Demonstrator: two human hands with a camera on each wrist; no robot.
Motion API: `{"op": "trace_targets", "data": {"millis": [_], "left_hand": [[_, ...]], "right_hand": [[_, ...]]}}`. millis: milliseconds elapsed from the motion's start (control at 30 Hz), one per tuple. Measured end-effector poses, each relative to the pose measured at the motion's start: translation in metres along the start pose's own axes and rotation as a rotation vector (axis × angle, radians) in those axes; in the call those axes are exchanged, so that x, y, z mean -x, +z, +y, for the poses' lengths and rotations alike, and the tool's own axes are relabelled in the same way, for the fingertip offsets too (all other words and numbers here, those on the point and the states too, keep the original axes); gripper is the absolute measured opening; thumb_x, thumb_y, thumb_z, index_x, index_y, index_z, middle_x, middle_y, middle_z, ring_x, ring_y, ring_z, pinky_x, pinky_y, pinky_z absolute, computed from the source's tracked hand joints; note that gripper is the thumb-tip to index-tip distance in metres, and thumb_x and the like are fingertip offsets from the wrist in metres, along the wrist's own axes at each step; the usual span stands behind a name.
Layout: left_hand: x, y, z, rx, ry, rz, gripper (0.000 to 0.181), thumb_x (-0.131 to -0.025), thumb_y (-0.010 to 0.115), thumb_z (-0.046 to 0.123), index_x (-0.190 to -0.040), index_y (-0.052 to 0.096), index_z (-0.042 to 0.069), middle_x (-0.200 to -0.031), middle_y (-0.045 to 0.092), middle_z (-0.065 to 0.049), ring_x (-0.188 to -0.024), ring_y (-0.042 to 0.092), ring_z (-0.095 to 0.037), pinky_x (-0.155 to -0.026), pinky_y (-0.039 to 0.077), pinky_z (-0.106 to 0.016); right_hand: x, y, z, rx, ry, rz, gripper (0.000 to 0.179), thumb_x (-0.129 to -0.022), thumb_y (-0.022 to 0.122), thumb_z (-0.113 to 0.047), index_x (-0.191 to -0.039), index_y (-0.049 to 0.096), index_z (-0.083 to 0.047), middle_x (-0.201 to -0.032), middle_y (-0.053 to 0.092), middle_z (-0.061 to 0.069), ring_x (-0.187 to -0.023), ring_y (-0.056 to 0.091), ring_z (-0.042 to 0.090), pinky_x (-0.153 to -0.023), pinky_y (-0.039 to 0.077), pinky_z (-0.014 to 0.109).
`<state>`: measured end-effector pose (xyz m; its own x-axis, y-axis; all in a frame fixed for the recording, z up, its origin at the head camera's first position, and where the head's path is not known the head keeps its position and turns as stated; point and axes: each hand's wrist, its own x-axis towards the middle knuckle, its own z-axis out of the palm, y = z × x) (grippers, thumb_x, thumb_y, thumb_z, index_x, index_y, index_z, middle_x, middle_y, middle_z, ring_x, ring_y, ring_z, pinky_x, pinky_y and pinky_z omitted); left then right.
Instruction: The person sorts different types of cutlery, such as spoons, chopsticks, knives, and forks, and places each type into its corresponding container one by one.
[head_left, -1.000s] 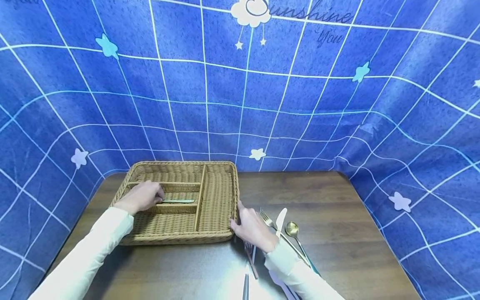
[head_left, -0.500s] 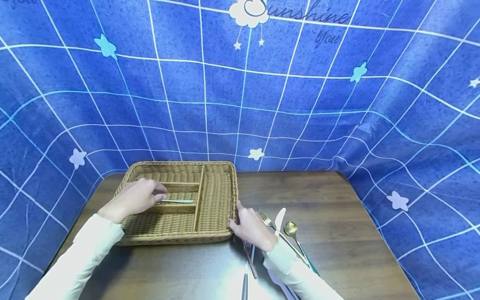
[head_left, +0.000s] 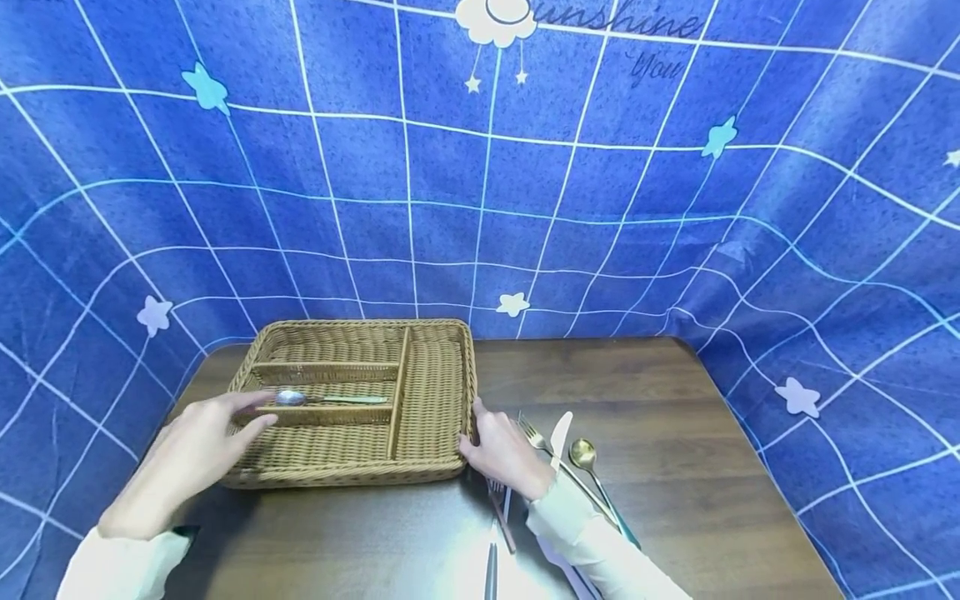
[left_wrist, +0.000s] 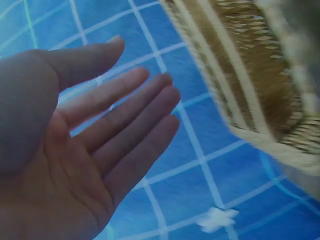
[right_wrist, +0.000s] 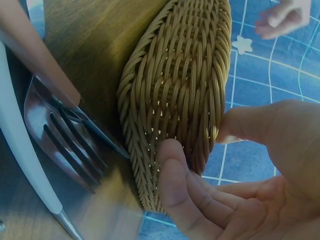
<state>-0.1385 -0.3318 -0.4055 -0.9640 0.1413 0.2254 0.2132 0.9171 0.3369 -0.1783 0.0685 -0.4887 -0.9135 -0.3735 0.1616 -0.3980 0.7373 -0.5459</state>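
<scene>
Wicker basket (head_left: 345, 477) by the worktop's (head_left: 615, 375) far left corner, its right rim pinched in my right hand (head_left: 506, 450), my left hand (head_left: 198, 442) loose, holding nothing, spoon (head_left: 290, 397) lying inside!

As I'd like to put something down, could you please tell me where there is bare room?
Bare table lies in front of the basket, left of the dark handle, and right of the gold spoon. The basket's right compartment is bare too. Cutlery crowds the area around the right hand, and a spoon occupies the middle compartment.
</scene>
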Motion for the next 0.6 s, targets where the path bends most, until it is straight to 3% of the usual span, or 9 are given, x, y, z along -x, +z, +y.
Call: {"op": "trace_targets", "data": {"millis": [67, 133, 200, 300, 400, 500, 600], "left_hand": [[0.007, 0.008, -0.012, 0.021, -0.019, 0.059, 0.043, -0.101, 0.077, 0.029, -0.136, 0.071, 0.005, -0.095, 0.073, -0.025, -0.079, 0.069, -0.04, -0.062, 0.052, -0.062], [0.014, 0.014, -0.026, 0.036, -0.048, 0.11, 0.047, -0.1, 0.078, 0.026, -0.137, 0.068, -0.001, -0.116, 0.072, -0.031, -0.098, 0.07, -0.051, -0.078, 0.051, -0.071], [0.021, 0.018, -0.041, 0.044, -0.092, 0.119, 0.054, -0.102, 0.075, 0.027, -0.142, 0.061, -0.006, -0.128, 0.065, -0.036, -0.113, 0.062, -0.06, -0.087, 0.047, -0.076], [0.027, 0.022, -0.059, 0.039, -0.163, 0.073, 0.067, -0.107, 0.066, 0.032, -0.149, 0.045, -0.016, -0.148, 0.044, -0.045, -0.13, 0.044, -0.07, -0.1, 0.036, -0.081], [0.032, 0.026, -0.073, 0.021, -0.23, -0.02, 0.077, -0.112, 0.054, 0.036, -0.151, 0.03, -0.025, -0.148, 0.033, -0.053, -0.131, 0.035, -0.075, -0.102, 0.033, -0.083], [0.035, 0.029, -0.081, 0.009, -0.277, -0.103, 0.076, -0.115, 0.043, 0.038, -0.149, 0.028, -0.028, -0.142, 0.036, -0.056, -0.126, 0.038, -0.078, -0.097, 0.038, -0.084], [0.035, 0.034, -0.083, -0.003, -0.261, -0.115, 0.064, -0.116, 0.041, 0.029, -0.144, 0.037, -0.028, -0.133, 0.047, -0.054, -0.118, 0.047, -0.077, -0.09, 0.043, -0.083]], "right_hand": [[-0.001, -0.001, 0.001, 0.009, -0.001, -0.002, 0.07, -0.095, 0.073, -0.019, -0.149, 0.048, 0.017, -0.07, 0.068, 0.013, -0.048, 0.053, 0.012, -0.04, 0.043, 0.027], [-0.001, -0.001, 0.002, 0.012, -0.005, -0.002, 0.068, -0.095, 0.073, -0.019, -0.149, 0.049, 0.016, -0.07, 0.068, 0.011, -0.049, 0.054, 0.011, -0.04, 0.043, 0.026], [-0.001, 0.001, 0.002, 0.008, -0.004, -0.002, 0.068, -0.095, 0.073, -0.019, -0.148, 0.05, 0.016, -0.069, 0.067, 0.011, -0.048, 0.053, 0.011, -0.039, 0.042, 0.026], [-0.001, 0.002, 0.002, 0.007, -0.008, 0.01, 0.067, -0.094, 0.075, -0.018, -0.147, 0.051, 0.015, -0.068, 0.067, 0.01, -0.048, 0.053, 0.011, -0.038, 0.041, 0.026], [-0.001, 0.001, 0.002, 0.009, -0.008, 0.009, 0.068, -0.095, 0.074, -0.018, -0.148, 0.05, 0.015, -0.068, 0.066, 0.01, -0.047, 0.053, 0.011, -0.037, 0.041, 0.026], [-0.001, 0.001, 0.002, 0.011, -0.004, 0.004, 0.068, -0.096, 0.074, -0.019, -0.149, 0.049, 0.015, -0.067, 0.065, 0.007, -0.046, 0.051, 0.009, -0.036, 0.04, 0.025], [-0.001, 0.001, 0.002, -0.005, 0.008, -0.004, 0.07, -0.097, 0.074, -0.02, -0.151, 0.047, 0.016, -0.064, 0.061, 0.004, -0.043, 0.048, 0.007, -0.033, 0.038, 0.024]]}}
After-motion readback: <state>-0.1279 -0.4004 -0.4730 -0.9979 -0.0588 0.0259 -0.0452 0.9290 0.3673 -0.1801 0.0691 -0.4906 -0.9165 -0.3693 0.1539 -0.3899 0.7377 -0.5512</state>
